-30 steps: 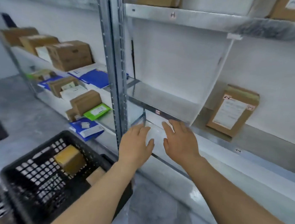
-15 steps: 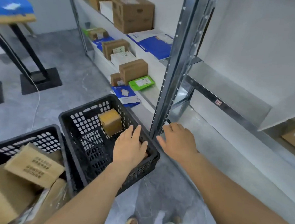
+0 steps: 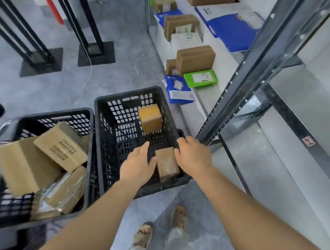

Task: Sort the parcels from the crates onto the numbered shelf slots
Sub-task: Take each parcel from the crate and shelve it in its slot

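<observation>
Two black plastic crates stand on the floor. The right crate [image 3: 108, 111] holds a yellowish taped parcel [image 3: 150, 117] at its far side and a small brown taped box [image 3: 167, 163] at its near side. My left hand [image 3: 137, 165] and my right hand [image 3: 194, 156] reach down into this crate on either side of the small brown box, fingers relaxed, neither one gripping it. The left crate [image 3: 57, 114] is piled with several cardboard parcels [image 3: 62, 146]. The metal shelf [image 3: 286, 103] with a slot label [image 3: 308, 141] rises at the right.
A grey shelf upright [image 3: 243, 81] stands just right of my right hand. The low shelf beyond holds brown boxes [image 3: 195, 59], a green packet [image 3: 200, 78] and blue mailers [image 3: 178, 91]. Black stand legs with base plates [image 3: 96, 53] stand on the floor at the back left.
My view swung from the shelf down to the crates. Both hands dropped from the shelf edge into the right crate and now flank the small brown box.
</observation>
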Demonstrator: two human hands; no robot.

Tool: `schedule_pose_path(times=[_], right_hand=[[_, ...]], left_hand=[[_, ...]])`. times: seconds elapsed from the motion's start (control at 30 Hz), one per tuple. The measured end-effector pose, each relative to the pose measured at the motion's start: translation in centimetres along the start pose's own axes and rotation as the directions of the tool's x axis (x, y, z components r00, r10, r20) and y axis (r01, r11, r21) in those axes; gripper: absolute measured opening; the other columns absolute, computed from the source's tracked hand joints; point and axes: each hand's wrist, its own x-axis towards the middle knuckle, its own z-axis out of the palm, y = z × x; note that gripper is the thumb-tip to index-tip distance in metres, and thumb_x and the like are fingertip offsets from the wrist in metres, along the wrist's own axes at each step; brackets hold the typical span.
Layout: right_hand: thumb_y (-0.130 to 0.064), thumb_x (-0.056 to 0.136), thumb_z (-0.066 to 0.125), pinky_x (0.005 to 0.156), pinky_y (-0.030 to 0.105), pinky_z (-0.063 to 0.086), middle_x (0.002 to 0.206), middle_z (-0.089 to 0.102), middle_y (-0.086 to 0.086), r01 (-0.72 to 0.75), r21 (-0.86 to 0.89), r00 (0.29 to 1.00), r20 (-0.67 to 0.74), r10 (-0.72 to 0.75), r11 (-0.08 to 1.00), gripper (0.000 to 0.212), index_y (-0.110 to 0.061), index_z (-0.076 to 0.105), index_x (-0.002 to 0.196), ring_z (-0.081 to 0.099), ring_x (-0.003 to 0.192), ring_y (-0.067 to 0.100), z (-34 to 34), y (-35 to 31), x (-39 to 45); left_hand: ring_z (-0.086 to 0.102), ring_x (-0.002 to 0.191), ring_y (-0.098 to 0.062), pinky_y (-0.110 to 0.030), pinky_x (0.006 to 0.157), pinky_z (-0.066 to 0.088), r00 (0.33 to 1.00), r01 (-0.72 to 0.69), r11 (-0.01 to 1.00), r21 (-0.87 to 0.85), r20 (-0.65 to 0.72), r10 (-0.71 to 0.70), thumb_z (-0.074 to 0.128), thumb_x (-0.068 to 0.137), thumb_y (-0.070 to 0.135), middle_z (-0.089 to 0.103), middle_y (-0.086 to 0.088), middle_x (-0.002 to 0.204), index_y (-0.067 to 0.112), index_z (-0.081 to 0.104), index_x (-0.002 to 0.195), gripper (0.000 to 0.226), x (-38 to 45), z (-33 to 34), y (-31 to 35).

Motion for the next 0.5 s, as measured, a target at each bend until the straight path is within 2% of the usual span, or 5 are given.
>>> schedule_pose_path(times=[0.07,0.2,0.27,0.4,0.5], right_hand=[[-0.027,0.098,0.039,0.073,0.036,0.045,0.116,0.055,0.007,0.027,0.016,0.999,0.040,-0.027,1.000,0.026,-0.015,0.050,0.119,0.054,0.107,0.027,1.2,0.7,1.5],[-0.023,0.098,0.038,0.068,0.034,0.036,0.118,0.054,0.008,0.082,0.026,0.987,0.139,-0.085,0.996,0.026,-0.013,0.050,0.119,0.053,0.108,0.028,4.2,1.4,3.9],[-0.022,0.098,0.041,0.068,0.033,0.035,0.119,0.054,0.009,0.091,0.039,0.978,0.187,-0.097,0.995,0.027,-0.012,0.049,0.121,0.052,0.109,0.028,5.8,1.6,4.7],[-0.021,0.096,0.047,0.076,0.035,0.045,0.125,0.052,0.011,0.042,0.083,0.963,0.263,-0.063,0.996,0.038,-0.010,0.044,0.132,0.054,0.110,0.028,9.2,1.4,6.2],[-0.016,0.096,0.047,0.080,0.037,0.046,0.130,0.049,0.014,-0.044,0.102,0.945,0.326,0.009,0.994,0.046,-0.009,0.034,0.140,0.052,0.112,0.030,11.9,1.1,7.7]], left_hand=[[0.038,0.134,-0.022,-0.039,0.094,0.046,0.998,0.063,0.997,-0.035,0.005,-0.063,0.041,0.098,0.044,0.034,0.001,0.151,0.028,0.017,0.150,0.060,0.9,1.0,0.0],[0.050,0.121,-0.024,-0.032,0.081,0.048,0.985,0.173,0.980,-0.102,0.033,-0.171,0.042,0.098,0.042,0.039,-0.003,0.146,0.027,0.017,0.151,0.061,2.2,3.5,-1.1],[0.053,0.117,-0.024,-0.032,0.080,0.048,0.975,0.222,0.967,-0.127,0.060,-0.216,0.042,0.098,0.041,0.040,-0.004,0.144,0.026,0.017,0.151,0.060,2.7,4.9,-1.8],[0.059,0.101,-0.023,-0.030,0.072,0.045,0.952,0.301,0.937,-0.180,0.122,-0.282,0.042,0.098,0.040,0.042,-0.006,0.142,0.025,0.018,0.150,0.059,4.1,7.6,-3.2],[0.060,0.101,-0.024,-0.032,0.074,0.048,0.940,0.328,0.923,-0.201,0.169,-0.297,0.043,0.098,0.040,0.042,-0.007,0.143,0.025,0.019,0.150,0.060,6.0,9.8,-4.1]])
